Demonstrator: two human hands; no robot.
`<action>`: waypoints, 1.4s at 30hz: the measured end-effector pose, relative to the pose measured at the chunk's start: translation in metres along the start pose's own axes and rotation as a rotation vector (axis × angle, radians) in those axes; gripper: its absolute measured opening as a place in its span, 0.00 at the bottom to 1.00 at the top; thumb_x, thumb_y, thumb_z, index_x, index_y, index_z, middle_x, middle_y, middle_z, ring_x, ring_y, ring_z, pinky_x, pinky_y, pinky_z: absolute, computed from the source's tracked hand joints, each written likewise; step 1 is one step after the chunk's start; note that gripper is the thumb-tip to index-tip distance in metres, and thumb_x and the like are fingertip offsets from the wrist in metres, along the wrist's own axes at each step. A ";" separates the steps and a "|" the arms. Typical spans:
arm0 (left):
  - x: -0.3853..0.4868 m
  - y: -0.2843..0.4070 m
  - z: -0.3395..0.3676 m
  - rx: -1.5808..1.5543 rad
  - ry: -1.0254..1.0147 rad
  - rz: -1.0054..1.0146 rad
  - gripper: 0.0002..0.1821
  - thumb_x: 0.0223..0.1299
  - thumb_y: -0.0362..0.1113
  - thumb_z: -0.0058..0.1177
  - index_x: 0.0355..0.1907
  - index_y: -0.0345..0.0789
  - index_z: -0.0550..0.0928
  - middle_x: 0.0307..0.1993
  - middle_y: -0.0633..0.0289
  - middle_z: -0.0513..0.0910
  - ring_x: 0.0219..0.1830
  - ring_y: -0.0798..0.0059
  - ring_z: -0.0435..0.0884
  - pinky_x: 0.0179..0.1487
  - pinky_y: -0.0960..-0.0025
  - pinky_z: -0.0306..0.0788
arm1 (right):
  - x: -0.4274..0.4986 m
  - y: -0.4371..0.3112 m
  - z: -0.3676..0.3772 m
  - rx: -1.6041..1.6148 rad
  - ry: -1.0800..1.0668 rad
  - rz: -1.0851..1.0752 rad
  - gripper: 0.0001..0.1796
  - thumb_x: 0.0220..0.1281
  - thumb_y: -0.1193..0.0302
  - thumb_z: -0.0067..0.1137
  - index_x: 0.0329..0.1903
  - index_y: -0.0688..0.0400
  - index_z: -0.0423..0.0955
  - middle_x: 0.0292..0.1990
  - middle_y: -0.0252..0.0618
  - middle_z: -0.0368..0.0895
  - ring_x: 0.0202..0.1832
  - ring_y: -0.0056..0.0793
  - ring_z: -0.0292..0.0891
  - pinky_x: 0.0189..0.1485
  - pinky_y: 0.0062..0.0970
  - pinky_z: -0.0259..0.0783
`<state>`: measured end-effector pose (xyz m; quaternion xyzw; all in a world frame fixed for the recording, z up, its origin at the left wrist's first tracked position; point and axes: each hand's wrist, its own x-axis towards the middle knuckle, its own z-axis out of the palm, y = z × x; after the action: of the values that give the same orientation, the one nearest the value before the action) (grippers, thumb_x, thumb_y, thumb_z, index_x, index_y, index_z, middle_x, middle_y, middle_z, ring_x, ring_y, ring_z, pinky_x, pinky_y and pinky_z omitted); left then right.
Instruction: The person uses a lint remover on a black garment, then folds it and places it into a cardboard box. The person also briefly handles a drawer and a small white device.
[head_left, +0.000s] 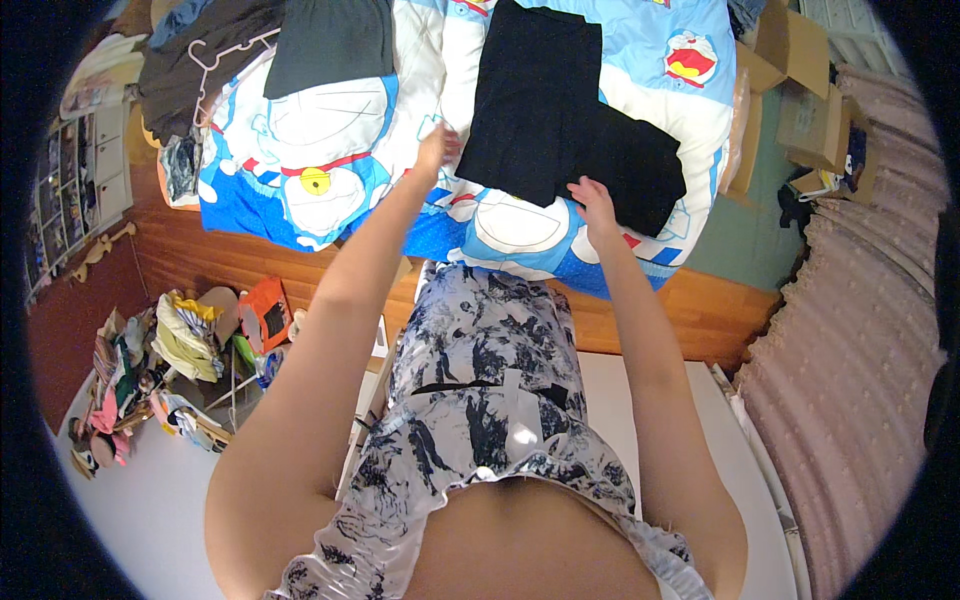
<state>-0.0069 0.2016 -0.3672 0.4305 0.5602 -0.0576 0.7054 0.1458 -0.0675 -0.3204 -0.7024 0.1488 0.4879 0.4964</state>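
Black trousers (536, 105) lie on a blue and white cartoon-print duvet (420, 45), one leg angled out to the right. My left hand (436, 148) is just left of the trousers, fingers apart, over the duvet. At the lower edge of the black cloth is my right hand (594, 201), its fingertips touching or just above it, with nothing seen gripped. A dark grey folded garment (334, 45) rests on the duvet at the upper left. Beside it a pink clothes hanger (206, 67) lies against a dark brown garment (169, 82).
Open cardboard boxes (814, 120) stand right of the bed, near a pink patterned curtain (862, 337). A heap of clothes (187, 337) and an orange bag (264, 315) sit at the lower left. The wooden bed side (697, 307) runs below the duvet.
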 end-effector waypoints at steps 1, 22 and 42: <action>-0.006 -0.020 0.010 0.177 0.097 0.087 0.34 0.62 0.62 0.32 0.44 0.29 0.76 0.35 0.58 0.81 0.36 0.67 0.76 0.40 0.68 0.67 | -0.002 0.002 0.004 -0.086 -0.016 -0.026 0.28 0.62 0.51 0.47 0.53 0.62 0.65 0.48 0.43 0.75 0.52 0.31 0.67 0.57 0.33 0.57; -0.061 -0.063 -0.013 0.428 0.087 0.571 0.08 0.62 0.31 0.44 0.41 0.33 0.66 0.30 0.50 0.73 0.34 0.59 0.73 0.40 0.65 0.67 | 0.021 -0.004 -0.014 -0.600 0.208 -0.537 0.20 0.67 0.63 0.43 0.49 0.69 0.66 0.42 0.54 0.74 0.44 0.43 0.71 0.46 0.32 0.66; -0.058 -0.110 0.014 0.588 0.292 0.340 0.19 0.52 0.31 0.48 0.48 0.30 0.66 0.39 0.38 0.76 0.42 0.43 0.76 0.46 0.55 0.68 | -0.016 0.013 0.030 -0.965 0.371 -0.731 0.10 0.45 0.70 0.64 0.28 0.62 0.74 0.32 0.43 0.70 0.40 0.43 0.67 0.44 0.36 0.65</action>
<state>-0.0798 0.0997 -0.3781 0.7053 0.5350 -0.0360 0.4637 0.1128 -0.0525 -0.3153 -0.9254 -0.2540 0.1693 0.2245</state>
